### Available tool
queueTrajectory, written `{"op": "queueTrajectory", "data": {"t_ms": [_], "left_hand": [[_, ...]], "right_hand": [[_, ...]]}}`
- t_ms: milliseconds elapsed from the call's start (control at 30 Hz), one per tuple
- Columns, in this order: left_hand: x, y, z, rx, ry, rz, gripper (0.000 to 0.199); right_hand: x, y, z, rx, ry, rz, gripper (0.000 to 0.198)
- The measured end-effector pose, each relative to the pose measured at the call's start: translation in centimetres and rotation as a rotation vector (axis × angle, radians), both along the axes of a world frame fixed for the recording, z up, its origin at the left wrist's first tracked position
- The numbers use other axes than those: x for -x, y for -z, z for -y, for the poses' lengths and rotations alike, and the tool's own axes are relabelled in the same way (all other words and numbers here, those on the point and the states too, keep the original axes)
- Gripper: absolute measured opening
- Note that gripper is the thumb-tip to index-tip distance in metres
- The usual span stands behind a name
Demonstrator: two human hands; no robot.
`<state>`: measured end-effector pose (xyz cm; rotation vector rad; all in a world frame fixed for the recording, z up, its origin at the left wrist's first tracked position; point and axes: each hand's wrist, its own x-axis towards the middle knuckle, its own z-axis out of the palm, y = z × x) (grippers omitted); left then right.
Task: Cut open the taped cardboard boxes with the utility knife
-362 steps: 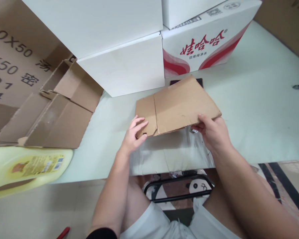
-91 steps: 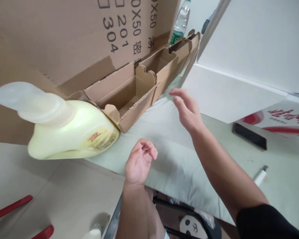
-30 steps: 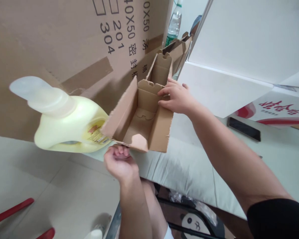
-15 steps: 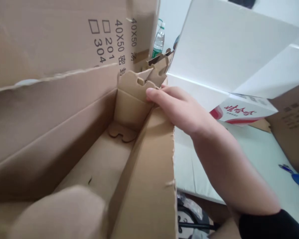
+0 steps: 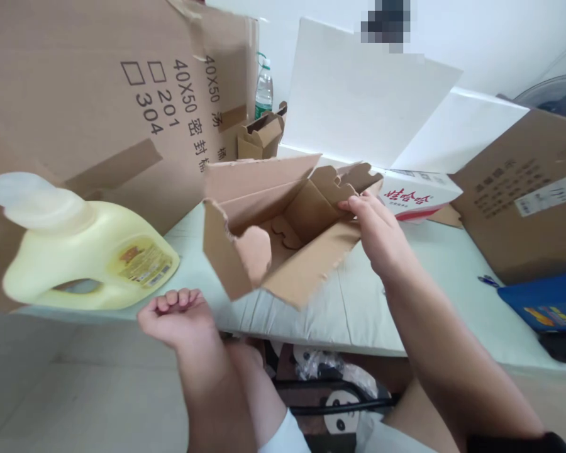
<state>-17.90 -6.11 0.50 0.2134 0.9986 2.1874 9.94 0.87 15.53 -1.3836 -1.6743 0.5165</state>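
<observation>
Cardboard box (image 5: 290, 242): open-topped, tilted.
Plain brown, ragged along the upper edges, end panels notched; right hand (image 5: 380, 229) grips the far-end rim; near end is forward-right of the left hand (image 5: 177, 314), apart.

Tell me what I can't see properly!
In the head view:
Cardboard box: its underside, hidden by its own walls.
Right hand: some fingertips, hidden by the hand and box.
Bottle: its base, hidden behind a small carton.
Yellow jug: label, its print too small to read.
Blue thing: cut off by the right edge.
</observation>
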Motion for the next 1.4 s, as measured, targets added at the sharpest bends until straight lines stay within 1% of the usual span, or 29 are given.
{"op": "queueTrajectory", "data": {"t_ms": [67,133,200,300,367,433,567,633,700,767,833,867,933,1000,1033,1067,1133,1200,1233,1267,1300,1400], "left_hand": [[0.0,0.4,-0.3,0.020,-0.106,0.120,0.032],[-0.3,0.3,-0.5,0.048,-0.157,0.210,0.036],[-0.6,0.0,-0.5,0.075,-0.177,0.271,0.037],[-0.7,-0.5,-0.6,0.102,-0.189,0.331,0.035],[-0.6,-0.8,-0.6,0.109,-0.193,0.358,0.035],[-0.6,-1.1,-0.7,0.115,-0.193,0.379,0.034],[-1.0,-1.6,-0.8,0.125,-0.182,0.408,0.030],[-1.2,-1.7,-0.9,0.126,-0.182,0.414,0.030],[-1.4,-1.7,-1.0,0.126,-0.181,0.417,0.030],[-1.5,-1.8,-1.0,0.121,-0.177,0.413,0.031],[-1.6,-1.8,-1.0,0.121,-0.168,0.407,0.031],[-1.6,-1.8,-1.0,0.123,-0.161,0.408,0.031],[-1.8,-1.8,-0.9,0.131,-0.148,0.418,0.028],[-2.1,-1.9,-0.9,0.134,-0.132,0.426,0.027],[-2.3,-1.9,-1.0,0.133,-0.124,0.426,0.027],[-2.6,-1.9,-1.0,0.133,-0.114,0.424,0.027],[-3.0,-1.9,-1.2,0.132,-0.094,0.416,0.029],[-3.4,-1.9,-1.4,0.135,-0.074,0.413,0.029],[-3.6,-1.8,-1.6,0.138,-0.062,0.412,0.029],[-3.8,-1.8,-1.7,0.141,-0.049,0.412,0.029],[-3.9,-1.8,-1.8,0.145,-0.037,0.413,0.029],[-4.2,-1.9,-2.0,0.158,-0.008,0.410,0.031]], "right_hand": [[-0.5,1.2,-1.0,0.036,0.007,0.047,0.038],[-0.5,2.3,-2.1,0.111,-0.017,0.094,0.041],[-0.3,3.4,-3.0,0.183,0.009,0.075,0.041],[0.2,4.8,-4.2,0.266,0.076,-0.062,0.036],[0.7,5.6,-5.0,0.297,0.089,-0.123,0.036],[1.1,6.2,-5.9,0.303,0.098,-0.141,0.037],[2.3,6.5,-7.1,0.297,0.139,-0.152,0.040],[2.8,6.2,-7.0,0.298,0.161,-0.145,0.040],[3.0,5.8,-6.3,0.323,0.164,-0.118,0.040],[2.8,5.5,-5.2,0.361,0.138,-0.060,0.044],[1.8,5.5,-4.0,0.345,0.096,0.021,0.054],[1.1,5.6,-3.5,0.294,0.080,0.063,0.058],[-0.5,5.8,-3.1,0.133,0.086,0.160,0.062],[-2.2,6.1,-3.3,-0.007,0.099,0.332,0.063],[-3.0,6.2,-3.7,-0.044,0.088,0.443,0.065],[-3.7,6.3,-4.1,-0.053,0.071,0.557,0.068],[-5.0,6.5,-5.2,0.001,0.046,0.746,0.077],[-6.0,6.7,-6.1,0.079,0.067,0.854,0.085],[-6.5,6.8,-6.5,0.099,0.095,0.882,0.085],[-6.9,6.9,-6.7,0.100,0.121,0.900,0.081],[-7.2,7.1,-6.7,0.085,0.144,0.912,0.073],[-7.7,7.5,-6.4,0.017,0.176,0.917,0.039]]}}
